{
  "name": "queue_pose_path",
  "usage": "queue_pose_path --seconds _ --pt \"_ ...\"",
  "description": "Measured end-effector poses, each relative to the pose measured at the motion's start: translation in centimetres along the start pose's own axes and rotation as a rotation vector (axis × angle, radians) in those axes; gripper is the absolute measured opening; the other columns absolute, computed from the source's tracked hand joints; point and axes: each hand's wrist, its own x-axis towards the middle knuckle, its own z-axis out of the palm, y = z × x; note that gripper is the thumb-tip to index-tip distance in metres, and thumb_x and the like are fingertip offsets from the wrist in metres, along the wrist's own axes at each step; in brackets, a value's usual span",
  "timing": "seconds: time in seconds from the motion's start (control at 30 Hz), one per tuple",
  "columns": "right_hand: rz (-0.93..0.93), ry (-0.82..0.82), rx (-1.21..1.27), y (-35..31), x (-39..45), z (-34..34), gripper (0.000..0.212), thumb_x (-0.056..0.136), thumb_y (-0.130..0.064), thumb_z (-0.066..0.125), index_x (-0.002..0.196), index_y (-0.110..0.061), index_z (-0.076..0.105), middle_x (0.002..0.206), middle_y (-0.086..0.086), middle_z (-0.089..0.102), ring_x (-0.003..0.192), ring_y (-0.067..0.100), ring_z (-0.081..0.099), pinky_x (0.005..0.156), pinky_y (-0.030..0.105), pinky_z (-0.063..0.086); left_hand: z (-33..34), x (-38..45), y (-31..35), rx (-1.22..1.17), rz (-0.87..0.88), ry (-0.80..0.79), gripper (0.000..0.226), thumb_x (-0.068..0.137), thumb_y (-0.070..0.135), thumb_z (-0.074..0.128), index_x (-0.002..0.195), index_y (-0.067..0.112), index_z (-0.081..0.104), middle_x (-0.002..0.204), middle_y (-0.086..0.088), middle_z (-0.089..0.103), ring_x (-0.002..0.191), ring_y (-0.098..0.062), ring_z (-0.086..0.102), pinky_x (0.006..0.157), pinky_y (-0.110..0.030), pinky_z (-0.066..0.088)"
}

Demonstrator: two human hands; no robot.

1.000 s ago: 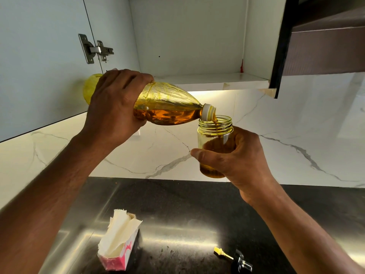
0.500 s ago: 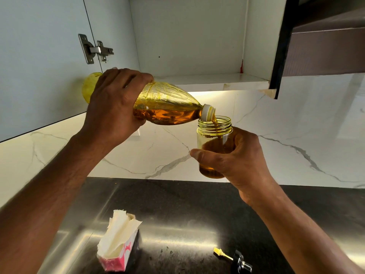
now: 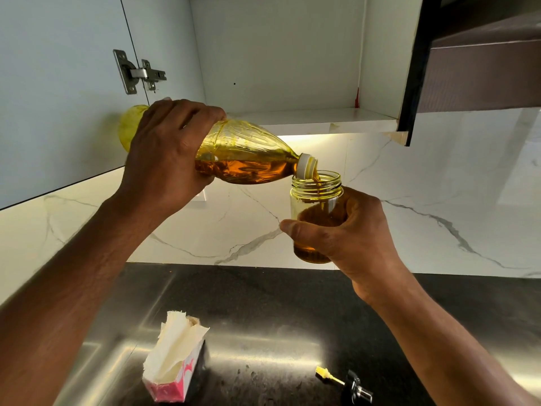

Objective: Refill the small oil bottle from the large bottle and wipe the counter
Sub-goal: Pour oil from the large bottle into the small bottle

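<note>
Counter [image 3: 292, 303] holds tissue box [image 3: 175, 361] and spout [image 3: 345, 383].

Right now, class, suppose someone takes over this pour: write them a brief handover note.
Left hand grips the large bottle, tipped nearly level; oil runs from its neck.
Right hand holds the small oil bottle upright under the stream, above the counter.
Done: small bottle partly filled.
Left: finish pouring, refit the pourer cap, wipe the counter with tissue from the box.

Left hand [image 3: 167, 159] gripping tilted large bottle [image 3: 248, 159], oil streaming into small bottle [image 3: 317, 206] held by right hand [image 3: 351, 238], above dark counter [image 3: 263, 303]
</note>
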Motion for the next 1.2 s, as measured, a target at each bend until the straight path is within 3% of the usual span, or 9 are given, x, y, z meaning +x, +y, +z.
queue_pose_path --seconds 0.1,0.23,0.57,0.7,0.83,1.2 --pt "0.002 0.0 0.016 -0.14 -0.07 0.0 0.054 0.057 -0.062 0.083 0.101 -0.034 0.071 0.091 -0.015 0.079 0.083 0.005 0.077 0.07 0.022 0.063 0.08 -0.01 -0.01 0.001 -0.004 -0.003 0.086 0.06 0.009 0.099 0.138 0.006 0.062 0.131 -0.022 0.065 0.121 -0.046 0.058 0.108 -0.055 0.042" --pt "-0.001 -0.002 0.029 -0.47 -0.07 -0.05 0.05 0.055 -0.062 0.082 0.096 -0.036 0.07 0.087 -0.021 0.077 0.082 -0.001 0.075 0.063 0.012 0.058 0.05 0.09 0.02 0.004 -0.006 0.002 0.085 0.061 0.01 0.098 0.138 0.006 0.062 0.131 -0.022 0.065 0.121 -0.045 0.057 0.108 -0.055 0.042" --pt "0.032 -0.015 0.068 -0.59 0.21 -0.06 0.054 0.06 -0.054 0.086 0.107 -0.032 0.071 0.095 -0.012 0.079 0.085 0.005 0.077 0.065 0.015 0.059 -0.06 0.38 0.16 0.016 -0.014 -0.001 0.085 0.06 0.01 0.097 0.138 0.007 0.062 0.131 -0.022 0.065 0.12 -0.046 0.058 0.105 -0.054 0.043" --pt "0.044 -0.028 0.103 -0.74 0.31 -0.16 0.042 0.067 -0.041 0.092 0.102 -0.033 0.071 0.092 -0.014 0.079 0.084 0.001 0.076 0.061 0.014 0.057 0.0 0.5 0.11 0.019 -0.008 0.001 0.085 0.061 0.012 0.097 0.138 0.007 0.062 0.131 -0.021 0.065 0.121 -0.045 0.058 0.106 -0.053 0.043" --pt "0.045 -0.026 0.106 -0.96 0.31 -0.11 0.05 0.058 -0.052 0.086 0.102 -0.034 0.07 0.093 -0.015 0.078 0.083 -0.002 0.075 0.058 0.011 0.055 0.03 0.56 0.1 0.016 -0.004 0.006 0.083 0.063 0.014 0.097 0.138 0.006 0.062 0.131 -0.023 0.065 0.121 -0.046 0.059 0.107 -0.055 0.043" --pt "0.031 -0.02 0.102 -0.76 0.5 -0.1 0.056 0.055 -0.056 0.084 0.105 -0.035 0.07 0.099 -0.013 0.078 0.088 0.005 0.076 0.061 0.011 0.056 0.12 0.62 0.03 0.016 -0.01 0.004 0.084 0.062 0.013 0.097 0.138 0.006 0.062 0.131 -0.022 0.065 0.121 -0.046 0.059 0.107 -0.055 0.043"
